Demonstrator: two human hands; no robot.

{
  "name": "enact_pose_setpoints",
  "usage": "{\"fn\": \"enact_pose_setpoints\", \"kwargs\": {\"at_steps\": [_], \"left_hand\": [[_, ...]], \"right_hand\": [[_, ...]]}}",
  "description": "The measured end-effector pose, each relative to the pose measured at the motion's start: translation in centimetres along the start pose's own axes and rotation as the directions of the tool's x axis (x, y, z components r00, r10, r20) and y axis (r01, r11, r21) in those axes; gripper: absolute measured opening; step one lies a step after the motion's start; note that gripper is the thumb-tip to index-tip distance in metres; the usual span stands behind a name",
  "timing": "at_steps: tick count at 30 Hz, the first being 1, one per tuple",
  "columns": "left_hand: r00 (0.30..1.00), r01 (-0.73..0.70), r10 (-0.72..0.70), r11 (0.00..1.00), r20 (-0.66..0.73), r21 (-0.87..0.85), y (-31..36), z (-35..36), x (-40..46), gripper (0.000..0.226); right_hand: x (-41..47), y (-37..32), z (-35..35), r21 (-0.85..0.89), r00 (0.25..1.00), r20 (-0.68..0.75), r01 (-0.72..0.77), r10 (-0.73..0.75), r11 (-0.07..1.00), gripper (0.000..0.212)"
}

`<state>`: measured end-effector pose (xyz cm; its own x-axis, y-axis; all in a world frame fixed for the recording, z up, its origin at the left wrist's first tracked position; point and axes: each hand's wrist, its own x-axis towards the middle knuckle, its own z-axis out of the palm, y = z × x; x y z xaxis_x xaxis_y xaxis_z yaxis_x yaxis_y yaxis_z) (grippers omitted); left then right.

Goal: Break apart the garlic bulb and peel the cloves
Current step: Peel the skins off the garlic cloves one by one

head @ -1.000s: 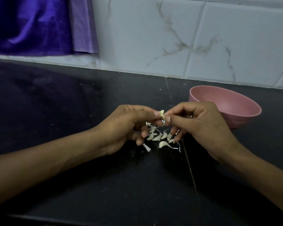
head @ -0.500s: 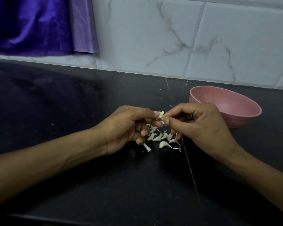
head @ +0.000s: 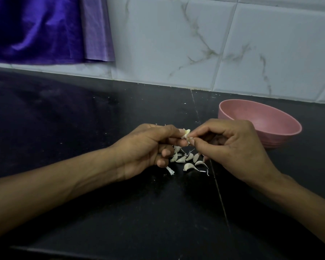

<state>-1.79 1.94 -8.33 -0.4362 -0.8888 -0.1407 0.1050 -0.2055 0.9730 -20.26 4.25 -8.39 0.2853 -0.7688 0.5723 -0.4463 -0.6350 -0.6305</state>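
A small pale garlic clove [head: 186,133] is held above the black counter between both hands. My left hand [head: 148,147] pinches it from the left with thumb and forefinger. My right hand [head: 231,145] pinches it from the right, thumb tip against its skin. Below the fingers lies a loose pile of several garlic cloves [head: 188,158] with thin skin scraps [head: 170,170] on the counter. Part of the pile is hidden under my fingers.
A pink bowl [head: 281,132] stands just behind and to the right of my right hand. The black counter [head: 83,128] runs to a white marbled tile wall [head: 176,44]. Purple cloth [head: 36,29] hangs at the upper left.
Both hands stay at the same spot; the fingertips have shifted slightly on the clove. The pile on the counter has not moved.
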Motion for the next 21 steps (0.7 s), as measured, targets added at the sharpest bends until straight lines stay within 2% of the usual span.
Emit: {"fn": "enact_pose_setpoints", "kwargs": {"at_steps": [4, 13, 21], "left_hand": [[1.0, 0.024, -0.024, 0.999, 0.008, -0.027, -0.05, 0.18, -0.02, 0.01], [0.997, 0.065, -0.056, 0.985, 0.054, -0.16, -0.01, 0.26, -0.03, 0.021], [0.998, 0.042, -0.032, 0.982, 0.059, -0.186, 0.25, 0.17, 0.09, 0.012]], "right_hand": [[0.05, 0.21, -0.03, -0.001, 0.999, 0.004, 0.034, -0.034, 0.999, 0.006], [0.21, 0.57, -0.16, -0.025, 0.996, 0.016, 0.09, -0.089, 0.996, 0.009], [0.1, 0.44, -0.07, -0.028, 0.994, 0.016, 0.109, -0.108, 0.994, 0.008]]}}
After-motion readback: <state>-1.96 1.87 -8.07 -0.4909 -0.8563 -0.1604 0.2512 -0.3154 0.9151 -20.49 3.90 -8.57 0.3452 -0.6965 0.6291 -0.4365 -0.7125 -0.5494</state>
